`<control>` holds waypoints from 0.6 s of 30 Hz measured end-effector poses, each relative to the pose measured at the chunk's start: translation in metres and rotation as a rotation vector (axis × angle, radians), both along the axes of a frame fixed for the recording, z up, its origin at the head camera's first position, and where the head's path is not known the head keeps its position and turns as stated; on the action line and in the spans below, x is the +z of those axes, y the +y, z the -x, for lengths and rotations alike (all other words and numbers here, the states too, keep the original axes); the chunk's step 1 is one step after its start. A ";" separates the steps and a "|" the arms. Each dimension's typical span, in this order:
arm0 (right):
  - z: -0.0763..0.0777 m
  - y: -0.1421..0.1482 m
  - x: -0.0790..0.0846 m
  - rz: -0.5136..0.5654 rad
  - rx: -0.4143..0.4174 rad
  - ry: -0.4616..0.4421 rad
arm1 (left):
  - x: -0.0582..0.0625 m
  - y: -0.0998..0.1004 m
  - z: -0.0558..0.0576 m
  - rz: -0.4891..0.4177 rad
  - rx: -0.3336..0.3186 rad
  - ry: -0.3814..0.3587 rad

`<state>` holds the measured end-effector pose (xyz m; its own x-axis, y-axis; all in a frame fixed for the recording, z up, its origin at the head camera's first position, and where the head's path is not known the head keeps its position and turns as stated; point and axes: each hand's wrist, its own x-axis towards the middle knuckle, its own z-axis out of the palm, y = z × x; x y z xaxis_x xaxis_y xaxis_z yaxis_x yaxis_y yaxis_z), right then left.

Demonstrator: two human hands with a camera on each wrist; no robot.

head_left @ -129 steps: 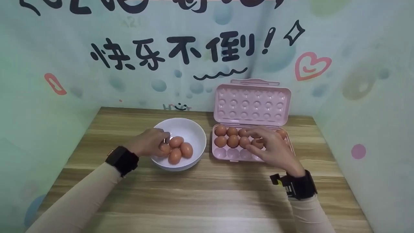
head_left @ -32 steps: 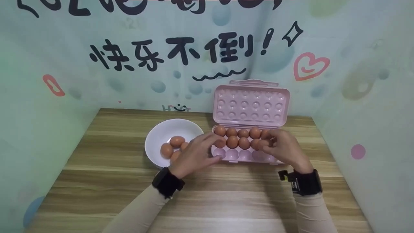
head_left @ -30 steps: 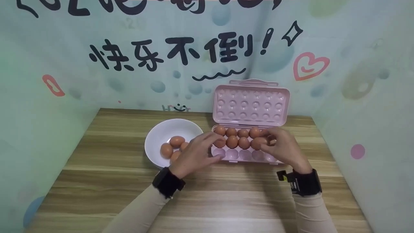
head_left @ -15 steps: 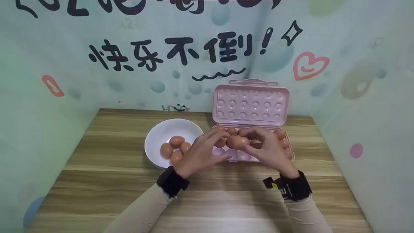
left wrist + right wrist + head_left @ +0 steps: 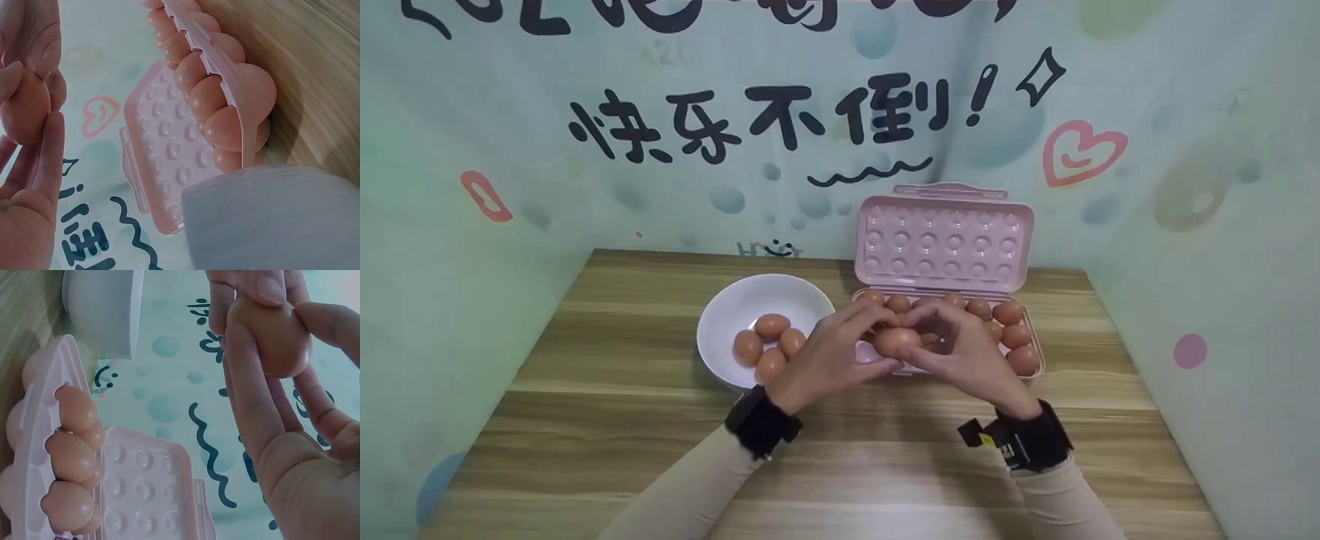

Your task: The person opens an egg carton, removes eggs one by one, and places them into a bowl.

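Our left hand (image 5: pixel 831 356) and right hand (image 5: pixel 969 356) both pinch one brown egg (image 5: pixel 897 343) near one pink egg carton (image 5: pixel 945 247); only the head view shows four eggs (image 5: pixel 748 348) inside the left-side white bowl (image 5: pixel 727 307).

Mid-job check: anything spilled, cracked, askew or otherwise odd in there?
Nothing stands out. The white bowl sits upright with its loose eggs inside, the pink carton is open, and the held egg between the left hand and right hand shows no crack. I see no spill; hidden eggs can't be judged.
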<state>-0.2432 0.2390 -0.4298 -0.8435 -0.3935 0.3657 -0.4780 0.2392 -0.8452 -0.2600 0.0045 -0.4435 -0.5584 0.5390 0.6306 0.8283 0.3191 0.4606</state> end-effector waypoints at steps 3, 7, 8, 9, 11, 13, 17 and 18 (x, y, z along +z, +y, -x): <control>0.000 -0.001 0.000 0.012 0.019 0.010 | 0.000 -0.001 0.000 0.007 0.003 0.002; 0.000 -0.001 0.000 0.024 0.044 0.000 | 0.000 -0.003 0.000 0.015 0.023 0.011; 0.000 0.000 0.000 0.025 0.046 -0.006 | 0.001 -0.004 -0.001 0.018 0.027 0.010; 0.000 0.001 0.001 0.027 0.046 -0.011 | 0.001 -0.006 -0.001 0.019 0.032 0.007; -0.001 0.003 0.003 0.029 0.040 -0.013 | 0.003 -0.010 -0.001 0.030 0.049 -0.003; 0.000 0.006 0.005 0.030 0.030 -0.006 | 0.006 -0.015 0.001 0.046 0.060 -0.010; 0.001 0.012 0.009 0.030 -0.007 0.029 | 0.013 -0.028 0.004 0.079 0.088 -0.043; 0.001 0.014 0.010 0.030 -0.016 0.038 | 0.015 -0.032 0.005 0.088 0.095 -0.051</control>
